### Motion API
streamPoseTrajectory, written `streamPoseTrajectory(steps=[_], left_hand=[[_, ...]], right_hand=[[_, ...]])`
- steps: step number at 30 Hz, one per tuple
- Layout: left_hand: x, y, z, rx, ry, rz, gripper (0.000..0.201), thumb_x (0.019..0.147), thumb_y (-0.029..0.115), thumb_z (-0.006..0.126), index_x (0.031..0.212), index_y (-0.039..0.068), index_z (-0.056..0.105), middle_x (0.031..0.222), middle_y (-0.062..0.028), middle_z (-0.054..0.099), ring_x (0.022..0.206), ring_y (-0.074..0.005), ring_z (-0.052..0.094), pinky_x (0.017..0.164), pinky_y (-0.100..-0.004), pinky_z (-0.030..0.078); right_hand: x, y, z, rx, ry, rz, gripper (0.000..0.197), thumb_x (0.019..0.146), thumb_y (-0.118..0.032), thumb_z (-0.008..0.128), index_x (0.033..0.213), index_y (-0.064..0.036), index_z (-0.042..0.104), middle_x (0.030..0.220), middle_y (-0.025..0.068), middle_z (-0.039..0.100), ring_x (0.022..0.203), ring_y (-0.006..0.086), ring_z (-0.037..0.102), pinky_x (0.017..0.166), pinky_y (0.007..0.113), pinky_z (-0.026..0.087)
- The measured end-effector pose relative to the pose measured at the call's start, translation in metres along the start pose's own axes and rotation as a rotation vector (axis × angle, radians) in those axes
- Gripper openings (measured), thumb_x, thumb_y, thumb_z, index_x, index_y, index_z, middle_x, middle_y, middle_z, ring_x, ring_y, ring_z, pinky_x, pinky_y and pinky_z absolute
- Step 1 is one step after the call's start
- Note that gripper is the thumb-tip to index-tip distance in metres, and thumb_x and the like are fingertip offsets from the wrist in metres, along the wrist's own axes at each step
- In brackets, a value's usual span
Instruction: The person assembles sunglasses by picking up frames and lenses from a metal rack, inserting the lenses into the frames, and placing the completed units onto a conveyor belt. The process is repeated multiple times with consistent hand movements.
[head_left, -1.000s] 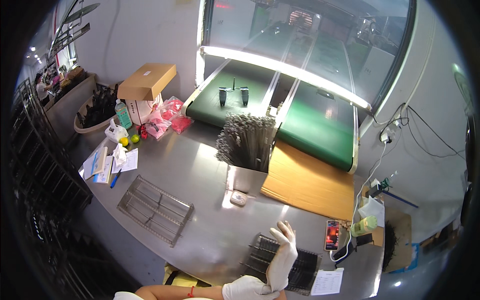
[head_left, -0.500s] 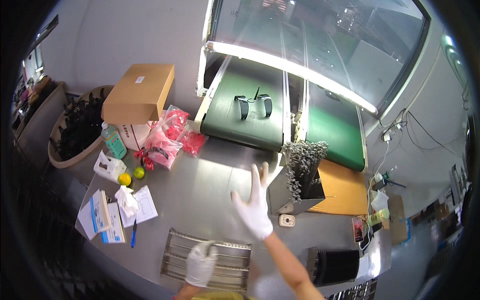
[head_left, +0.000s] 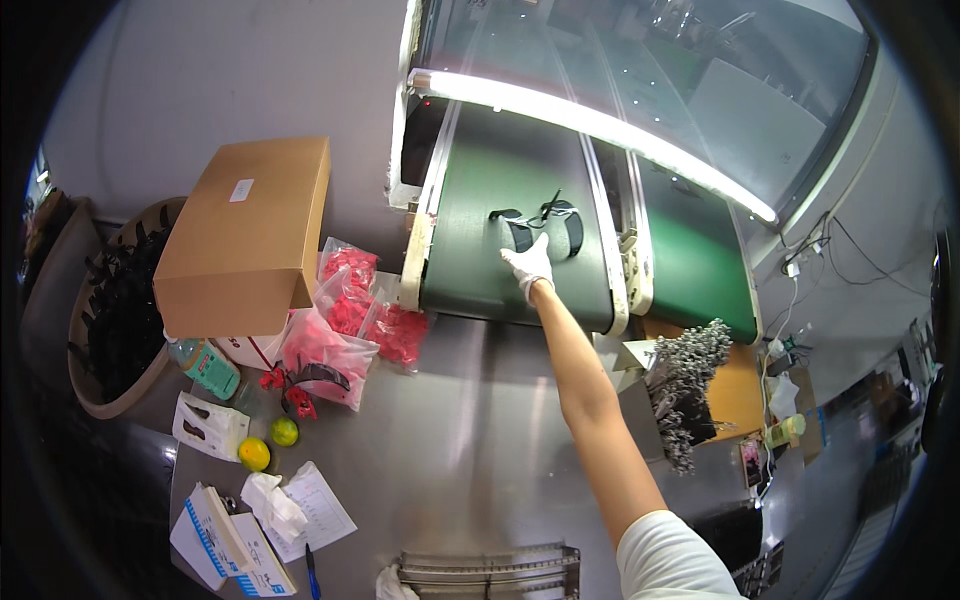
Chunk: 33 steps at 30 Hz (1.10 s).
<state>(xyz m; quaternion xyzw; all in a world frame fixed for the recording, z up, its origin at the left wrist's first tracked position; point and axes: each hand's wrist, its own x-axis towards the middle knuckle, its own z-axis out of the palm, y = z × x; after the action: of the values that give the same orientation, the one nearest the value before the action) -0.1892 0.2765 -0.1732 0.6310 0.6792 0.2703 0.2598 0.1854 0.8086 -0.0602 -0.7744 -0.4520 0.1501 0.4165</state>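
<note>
My right hand [head_left: 530, 266], in a white glove, reaches out over the near part of the green conveyor belt [head_left: 465, 270]. Its thumb and fingers are apart at the lower end of a dark curved piece [head_left: 518, 232]; whether they touch it I cannot tell. Beside it, another dark curved piece [head_left: 572, 230] lies on the belt, with thin dark arms between the two. At the bottom edge, my left hand [head_left: 393, 584], also gloved, is mostly cut off at the left end of a metal rack [head_left: 490, 572] with long bars. Its fingers are hidden.
At left stand a cardboard box [head_left: 240, 230], bags of red pieces [head_left: 335, 345], a bottle [head_left: 207, 370], two fruits [head_left: 255, 454] and papers [head_left: 318, 508]. A bin of black parts [head_left: 120, 345] is beyond the table. Grey sprigs [head_left: 690, 375] stand right of my forearm.
My right hand has moved forward from above the table to the pieces on the belt. The view has shifted, so the rack and my left hand now sit at the lower edge.
</note>
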Motion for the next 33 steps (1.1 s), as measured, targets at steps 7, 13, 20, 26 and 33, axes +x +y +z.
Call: streamPoseTrajectory(steps=[7,13,20,26,33], left_hand=[[0.005,0.006,-0.003,-0.026,-0.015,-0.001,0.044,0.089,0.005,0.050,0.133,0.001,0.052,0.126,-0.0244,0.058,0.118,-0.0430,0.053,0.106,-0.0481,0.041],[0.002,0.002,0.002,-0.093,0.027,-0.003,0.041,0.090,0.001,0.048,0.130,0.001,0.055,0.119,-0.0243,0.060,0.113,-0.0411,0.055,0.103,-0.0467,0.043],[-0.001,0.000,0.005,-0.147,0.101,0.105,0.043,0.088,-0.003,0.047,0.129,0.000,0.057,0.114,-0.0255,0.062,0.111,-0.0412,0.057,0.102,-0.0457,0.044],[-0.003,0.007,0.002,-0.101,0.085,0.104,0.046,0.088,-0.003,0.046,0.133,-0.002,0.055,0.121,-0.0285,0.061,0.113,-0.0419,0.058,0.102,-0.0468,0.044],[0.002,-0.001,0.005,-0.015,0.011,-0.007,0.051,0.087,0.011,0.054,0.135,-0.005,0.050,0.128,-0.0266,0.058,0.119,-0.0400,0.055,0.105,-0.0460,0.042]], right_hand=[[-0.067,-0.031,-0.008,0.028,0.186,-0.472,0.039,0.084,-0.015,0.068,0.119,-0.0053,0.056,0.097,0.0210,0.067,0.087,0.0385,0.066,0.076,0.043,0.052],[-0.191,-0.090,-0.119,-0.041,0.132,-0.786,0.049,0.075,-0.003,0.071,0.120,-0.0065,0.053,0.098,0.0147,0.059,0.077,0.0330,0.064,0.069,0.041,0.052],[-0.302,-0.114,-0.239,-0.145,0.082,-0.868,0.056,0.074,-0.006,0.076,0.124,-0.0083,0.051,0.099,0.0104,0.058,0.074,0.0278,0.064,0.068,0.039,0.052],[-0.361,-0.098,-0.303,-0.234,0.067,-0.902,0.063,0.073,-0.011,0.078,0.129,-0.0086,0.049,0.101,0.0078,0.059,0.074,0.0247,0.064,0.068,0.038,0.052],[-0.391,-0.089,-0.373,-0.072,0.020,-0.903,0.063,0.075,-0.007,0.073,0.132,-0.0062,0.047,0.103,0.0133,0.058,0.079,0.0306,0.064,0.070,0.040,0.052]])
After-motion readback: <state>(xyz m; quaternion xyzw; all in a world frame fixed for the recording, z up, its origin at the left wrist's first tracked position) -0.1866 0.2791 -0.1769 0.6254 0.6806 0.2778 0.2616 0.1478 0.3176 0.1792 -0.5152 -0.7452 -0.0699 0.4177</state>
